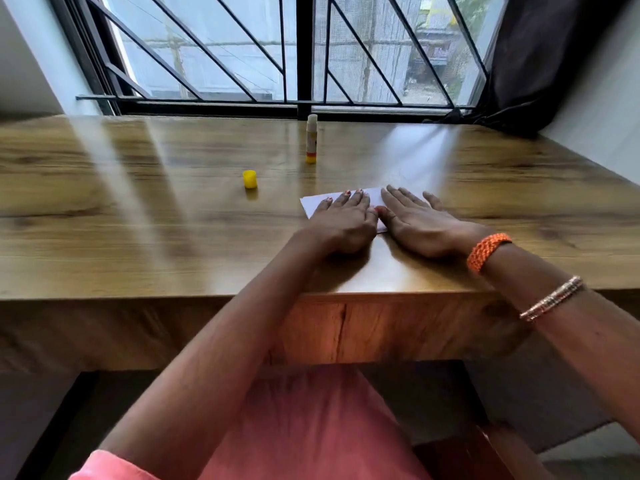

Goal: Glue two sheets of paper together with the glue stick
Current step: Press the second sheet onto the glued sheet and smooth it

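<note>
Both hands are lying flat on the white paper (375, 197) near the front edge of the wooden counter (138, 237). The left hand (341, 221) is pressing down with fingers straight and spread, its grip released and curled round nothing. The right hand (420, 223) is doing the same just beside it, palm down, fingers straight, thumbs of the two hands nearly touching. The paper is showing only as a white strip beyond and between the fingers — whether it is one sheet or two stacked cannot be told.

The glue stick (311, 138) is standing upright and uncapped, well beyond the left hand's fingertips, close to the window. Its yellow cap (249, 179) is sitting apart from it — out to the left of the left hand. An orange braided band (487, 251) is circling the right wrist.
</note>
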Available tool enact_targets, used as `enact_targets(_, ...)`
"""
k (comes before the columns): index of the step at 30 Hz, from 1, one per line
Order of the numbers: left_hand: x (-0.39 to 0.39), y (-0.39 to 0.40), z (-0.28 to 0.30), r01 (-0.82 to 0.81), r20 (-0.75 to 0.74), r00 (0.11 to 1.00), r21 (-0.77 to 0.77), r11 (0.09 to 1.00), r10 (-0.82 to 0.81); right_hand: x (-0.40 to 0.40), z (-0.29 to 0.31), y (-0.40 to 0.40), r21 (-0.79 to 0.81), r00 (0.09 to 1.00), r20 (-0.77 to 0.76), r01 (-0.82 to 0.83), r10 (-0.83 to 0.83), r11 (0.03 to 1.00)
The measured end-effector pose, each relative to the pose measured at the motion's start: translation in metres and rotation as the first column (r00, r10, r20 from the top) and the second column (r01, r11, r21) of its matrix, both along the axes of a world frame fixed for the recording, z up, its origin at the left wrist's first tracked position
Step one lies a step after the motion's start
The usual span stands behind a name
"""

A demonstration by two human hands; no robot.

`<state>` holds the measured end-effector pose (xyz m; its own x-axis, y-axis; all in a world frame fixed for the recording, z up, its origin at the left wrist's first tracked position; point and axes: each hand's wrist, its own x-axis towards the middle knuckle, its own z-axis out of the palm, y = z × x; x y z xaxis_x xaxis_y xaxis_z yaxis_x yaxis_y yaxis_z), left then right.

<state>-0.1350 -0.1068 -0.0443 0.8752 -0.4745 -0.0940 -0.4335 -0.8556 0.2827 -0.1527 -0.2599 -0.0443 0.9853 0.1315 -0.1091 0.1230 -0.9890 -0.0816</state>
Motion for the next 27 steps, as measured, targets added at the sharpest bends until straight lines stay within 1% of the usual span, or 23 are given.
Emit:
enact_targets(2, 0.005, 0.009, -0.003, -0.014, 0.006, 1.0, 0.037, 0.999, 0.014, -0.013, -0.001, -0.005, -0.014, 1.0, 0.005, -0.017, 0.017, 1.0)
enact_targets(5, 0.009, 0.017, -0.006, -0.064, 0.058, 0.997, 0.066, 0.996, 0.06, -0.034, -0.005, -0.012, -0.058, 1.0, 0.025, -0.012, 0.014, 0.998)
enact_targets(10, 0.01, 0.027, -0.007, -0.192, 0.107, 0.977, 0.036, 0.981, 0.187, -0.06, -0.005, -0.018, -0.071, 0.999, 0.052, 0.009, -0.005, 0.997)
enact_targets(11, 0.006, 0.027, -0.008, -0.23, 0.145, 0.964, 0.035, 0.973, 0.223, -0.063, -0.005, -0.018, -0.077, 0.999, 0.044, 0.011, -0.008, 0.997)
enact_targets(12, 0.003, 0.026, -0.009, -0.276, 0.214, 0.941, 0.034, 0.961, 0.262, -0.066, -0.003, -0.018, -0.082, 1.0, 0.026, 0.009, -0.007, 0.997)
enact_targets(14, -0.001, 0.025, -0.006, -0.368, 0.376, 0.864, 0.016, 0.93, 0.336, -0.064, 0.007, -0.015, -0.068, 1.0, -0.021, -0.003, 0.002, 0.998)
enact_targets(15, -0.001, 0.026, -0.003, -0.403, 0.411, 0.833, -0.008, 0.915, 0.37, -0.059, 0.015, -0.013, -0.053, 0.999, -0.034, -0.004, 0.003, 0.999)
enact_targets(17, 0.005, 0.03, 0.003, -0.432, 0.389, 0.822, -0.052, 0.9, 0.417, -0.04, 0.028, -0.006, -0.052, 1.0, 0.004, -0.001, 0.002, 0.999)
enact_targets(19, 0.012, 0.033, 0.005, -0.428, 0.333, 0.841, -0.07, 0.901, 0.426, -0.014, 0.035, 0.006, -0.054, 0.996, 0.091, -0.014, 0.019, 0.998)
enact_targets(21, 0.016, 0.034, 0.003, -0.427, 0.29, 0.855, -0.075, 0.901, 0.43, 0.012, 0.036, 0.021, -0.007, 0.99, 0.134, -0.035, 0.035, 0.999)
enact_targets(22, 0.016, 0.035, 0.002, -0.428, 0.282, 0.857, -0.075, 0.901, 0.431, 0.024, 0.036, 0.028, 0.048, 0.988, 0.15, -0.051, 0.043, 0.998)
enact_targets(25, 0.017, 0.035, 0.001, -0.423, 0.267, 0.862, -0.087, 0.902, 0.43, 0.05, 0.036, 0.045, 0.27, 0.983, 0.166, -0.117, 0.073, 0.956)
enact_targets(27, 0.018, 0.037, 0.001, -0.399, 0.235, 0.87, -0.179, 0.899, 0.433, 0.06, 0.037, 0.052, 0.41, 0.986, 0.128, -0.152, 0.108, 0.899)
